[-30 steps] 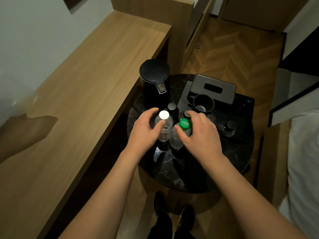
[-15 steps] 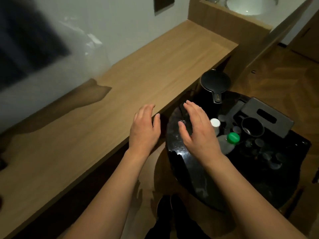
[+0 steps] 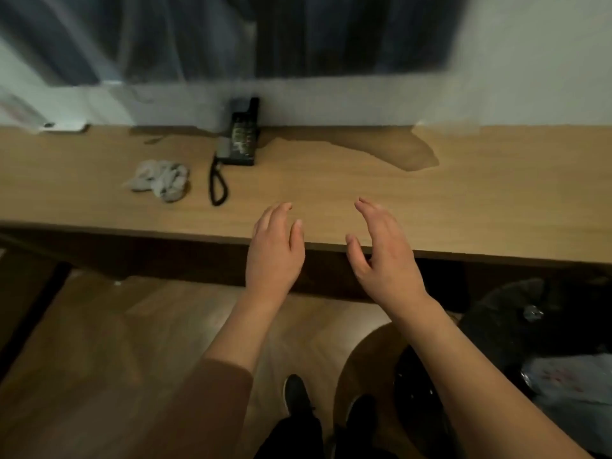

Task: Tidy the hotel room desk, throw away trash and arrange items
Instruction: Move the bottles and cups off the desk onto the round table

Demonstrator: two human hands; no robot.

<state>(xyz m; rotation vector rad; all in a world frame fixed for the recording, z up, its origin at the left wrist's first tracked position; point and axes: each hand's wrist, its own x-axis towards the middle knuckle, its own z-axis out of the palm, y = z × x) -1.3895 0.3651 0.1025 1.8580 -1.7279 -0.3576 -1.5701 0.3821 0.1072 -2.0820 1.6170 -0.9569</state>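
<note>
While both hands hover empty over the near edge of the tabletop (image 3: 331, 180), I read the layout as follows. My left hand (image 3: 275, 250) is flat, fingers straight and together; my right hand (image 3: 384, 253) is loosely cupped, thumb apart, holding nothing. The crumpled tissue (image 3: 160, 180) lies on the tabletop up and to the left of both hands, well apart from them, with its longer spread running roughly left to right along the tabletop. The corded telephone (image 3: 240, 137) stands just beside it on the right, near the wall, its coiled cord (image 3: 217, 180) looping down between the tissue and my hands. My left hand is the nearer one to the tissue, so I judge it the natural hand for a reach, passing the cord. A white item (image 3: 63, 127) sits at the far left by the wall; blur prevents a closer name.

Compared with half a second ago, the view has swung left: the kettle and bottles are out of sight, only a dark edge of the round side table (image 3: 516, 313) remains at right, and my hands, empty then too, are now over the tabletop's front edge.
</note>
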